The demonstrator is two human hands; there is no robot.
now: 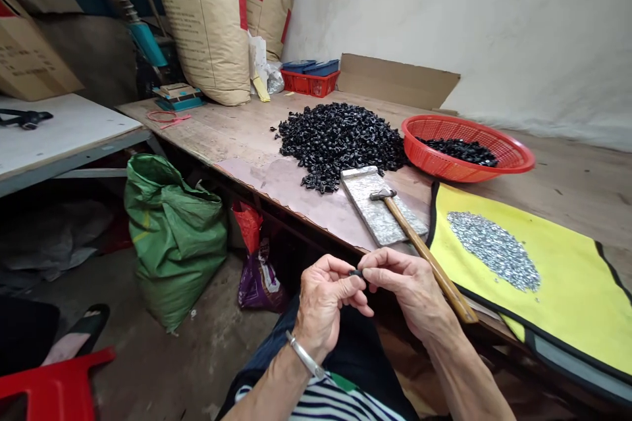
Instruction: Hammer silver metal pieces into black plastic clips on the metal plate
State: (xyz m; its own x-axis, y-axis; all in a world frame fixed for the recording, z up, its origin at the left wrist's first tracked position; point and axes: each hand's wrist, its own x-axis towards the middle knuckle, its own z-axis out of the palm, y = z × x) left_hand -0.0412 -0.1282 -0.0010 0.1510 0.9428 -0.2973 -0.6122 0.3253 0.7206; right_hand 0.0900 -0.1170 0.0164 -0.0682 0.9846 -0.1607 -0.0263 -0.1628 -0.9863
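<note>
My left hand point(323, 306) and my right hand point(407, 283) meet over my lap, just off the table's front edge. Both pinch a small black part point(355, 272) between thumbs and fingertips; the fingers hide most of it. Beyond them, a hammer point(415, 237) lies with its head on a worn metal plate point(365, 204) and its handle reaching toward my right wrist. Behind the plate is a large pile of small black parts point(345, 138). Small silver pieces point(494, 250) are spread on a yellow cloth point(573, 276) at the right.
A red basket point(513, 161) with black parts stands right of the pile. Large paper sacks point(207, 26) and a red tray point(311, 84) are at the back. A green sack point(172, 237) and a red stool point(54, 388) are on the floor at left, near a person's foot point(69, 345).
</note>
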